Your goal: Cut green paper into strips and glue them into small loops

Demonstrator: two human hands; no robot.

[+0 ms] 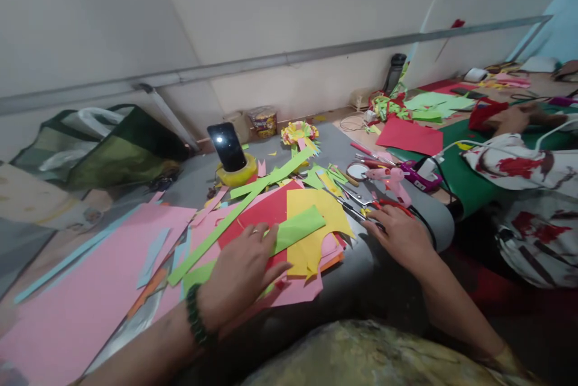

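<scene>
My left hand (239, 268) lies palm down on a pile of coloured paper, fingers stretched and thumb apart. Its fingertips touch the left end of a short light-green paper strip (300, 229). Beneath that strip are a yellow paper sheet (301, 261) with a ragged cut edge and a red paper sheet (266, 211). My right hand (400, 235) is at the pile's right side, its fingers curled over the dark handle of a pair of scissors (354, 211). The blades point away to the left, and the handle is partly hidden. Red-handled scissors (392, 203) lie just beyond these fingers.
Pink sheets (90, 277) cover the left side. Behind the pile are a phone (227, 146) on a yellow tape roll (237, 174), a paper flower (298, 132) and a cup (263, 122). Glue guns (391, 181) lie right. A co-worker's hands (515, 118) hold red material.
</scene>
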